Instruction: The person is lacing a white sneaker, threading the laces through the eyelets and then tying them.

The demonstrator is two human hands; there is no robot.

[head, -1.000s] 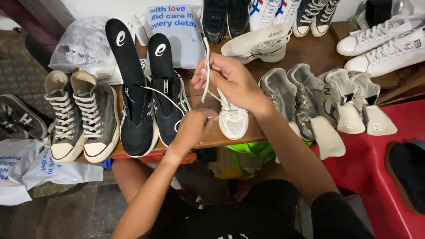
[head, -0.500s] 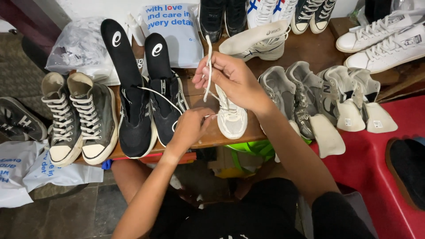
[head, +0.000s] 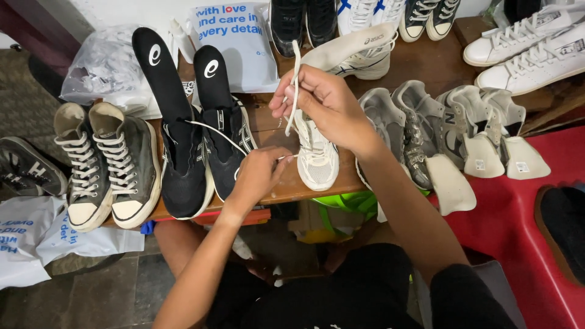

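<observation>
Centre of the frame, the white sneaker (head: 317,155) sits on the wooden counter (head: 426,64), laced across its lower eyelets with the top apparently left to thread. The right hand (head: 320,97) pinches the white lace (head: 295,79) upright, while the left hand (head: 259,173) grips its other end just beside the cream, mesh-toed shoe.

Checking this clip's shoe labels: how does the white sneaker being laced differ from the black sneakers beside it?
The white sneaker is a single shoe; the black sneakers are a pair. The right hand lifts the white sneaker's lace; black insoles stick up out of the black sneakers. The left hand is between them. All stand on the wooden bench.
</observation>
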